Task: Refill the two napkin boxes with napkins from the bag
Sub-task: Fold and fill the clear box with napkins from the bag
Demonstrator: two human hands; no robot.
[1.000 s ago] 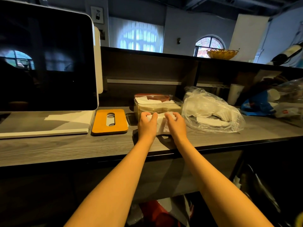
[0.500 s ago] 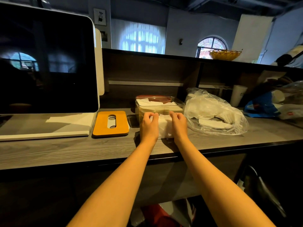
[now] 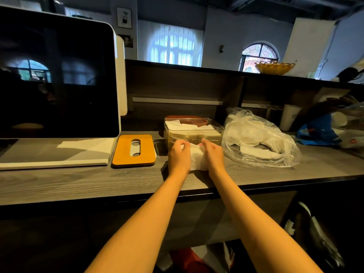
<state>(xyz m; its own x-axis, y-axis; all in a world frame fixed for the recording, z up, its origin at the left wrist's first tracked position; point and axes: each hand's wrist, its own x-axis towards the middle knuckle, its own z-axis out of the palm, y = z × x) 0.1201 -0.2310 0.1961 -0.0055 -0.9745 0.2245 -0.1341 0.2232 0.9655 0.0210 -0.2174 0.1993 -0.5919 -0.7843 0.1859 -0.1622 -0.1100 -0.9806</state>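
A stack of napkins (image 3: 196, 158) is gripped from both sides on the desk (image 3: 78, 186), just in front of the clear box (image 3: 194, 133). The left hand (image 3: 179, 157) and right hand (image 3: 213, 155) have their fingers curled around its ends. The box is already partly filled and lidless; only one box is plainly seen. More napkins remain in the bag (image 3: 260, 140), right of the box. The orange lid (image 3: 134, 150) lies left of the box, beside the monitor (image 3: 57, 81). Nothing blocks the box's open top.

Box (image 3: 194, 133) ahead (bag (image 3: 260, 142) crowds right).
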